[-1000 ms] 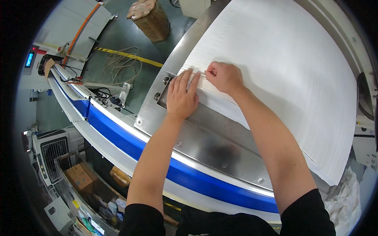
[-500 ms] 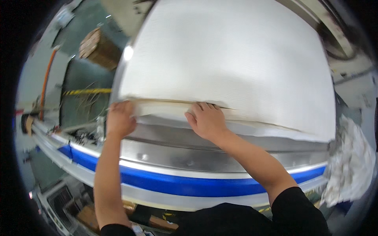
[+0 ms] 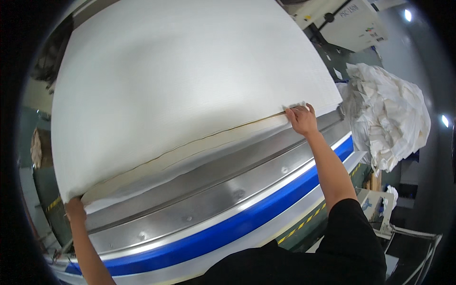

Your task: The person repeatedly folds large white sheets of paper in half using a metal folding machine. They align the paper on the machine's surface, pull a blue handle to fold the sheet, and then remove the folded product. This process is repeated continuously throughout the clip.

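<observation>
1. Hands: two, both at the near edge of the white sheet stack, set wide apart.
2. Left hand (image 3: 75, 209): at the stack's near-left corner, touching it; fingers mostly hidden, cannot tell how far closed.
3. Right hand (image 3: 302, 119): near the stack's near-right corner; fingers curled, gripping the edge, material bunched at fingertips.
4. White sheet stack (image 3: 190, 71): one, lying flat on the worktop; dark gap line along its near edge between the hands; layer count can't be told.
5. Worktop (image 3: 209, 199): one, metal, showing along the stack's near side.
6. Blue band (image 3: 270, 202): one, nearer the person than the stack, beyond the bare metal.
7. White crumpled bundle (image 3: 387, 116): one, right of the stack, near its right corner.
8. Bright lights (image 3: 408, 15): two, far right of the stack.
</observation>
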Motion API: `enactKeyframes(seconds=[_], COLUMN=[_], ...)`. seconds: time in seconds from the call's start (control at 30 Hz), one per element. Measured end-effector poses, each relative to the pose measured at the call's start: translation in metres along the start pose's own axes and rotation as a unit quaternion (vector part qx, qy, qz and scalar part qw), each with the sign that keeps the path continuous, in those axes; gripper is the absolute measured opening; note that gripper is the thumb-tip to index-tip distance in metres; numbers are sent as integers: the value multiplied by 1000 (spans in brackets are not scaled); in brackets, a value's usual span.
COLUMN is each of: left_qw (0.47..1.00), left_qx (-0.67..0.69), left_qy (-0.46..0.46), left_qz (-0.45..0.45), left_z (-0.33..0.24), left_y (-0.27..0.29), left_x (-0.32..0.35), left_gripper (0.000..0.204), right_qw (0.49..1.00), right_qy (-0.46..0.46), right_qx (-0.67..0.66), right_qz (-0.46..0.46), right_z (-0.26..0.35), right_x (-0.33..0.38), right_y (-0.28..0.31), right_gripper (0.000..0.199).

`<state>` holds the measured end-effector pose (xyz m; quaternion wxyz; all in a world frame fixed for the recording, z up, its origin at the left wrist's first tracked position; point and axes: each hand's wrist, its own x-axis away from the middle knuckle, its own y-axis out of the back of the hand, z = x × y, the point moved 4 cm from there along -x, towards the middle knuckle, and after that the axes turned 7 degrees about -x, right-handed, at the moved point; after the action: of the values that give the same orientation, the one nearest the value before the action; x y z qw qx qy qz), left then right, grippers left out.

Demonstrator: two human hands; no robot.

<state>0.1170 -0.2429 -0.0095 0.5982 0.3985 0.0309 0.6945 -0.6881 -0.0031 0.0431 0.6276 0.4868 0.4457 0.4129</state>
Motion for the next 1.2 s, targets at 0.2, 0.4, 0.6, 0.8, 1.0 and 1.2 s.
enactKeyframes(seconds=[0.2,0.4,0.6,0.8,1.0,1.2], left_qw=[993,979,987,980,976,971], left_qx=[67,163,72,130,165,227], left_qy=[100,102,44,63,107,46], left_qz=[-22,-71,-134,-138,-91,-66], left_z=[20,24,66,50,68,65], left_y=[-30,-44,-108,-106,-103,-26], left_x=[-11,-11,-15,-31,-8,12], left_gripper=[21,16,28,25,29,34], right_qw=[982,957,946,936,941,943], right_qy=[-72,-123,-120,-160,-157,-131], right_qx=[120,99,121,200,208,224], right_qz=[130,244,275,242,216,208], right_z=[-131,-235,-274,-287,-286,-284], right_x=[-9,-9,-15,-10,-8,-5], right_y=[-1,18,21,25,31,98], right_gripper=[46,39,47,33,31,36])
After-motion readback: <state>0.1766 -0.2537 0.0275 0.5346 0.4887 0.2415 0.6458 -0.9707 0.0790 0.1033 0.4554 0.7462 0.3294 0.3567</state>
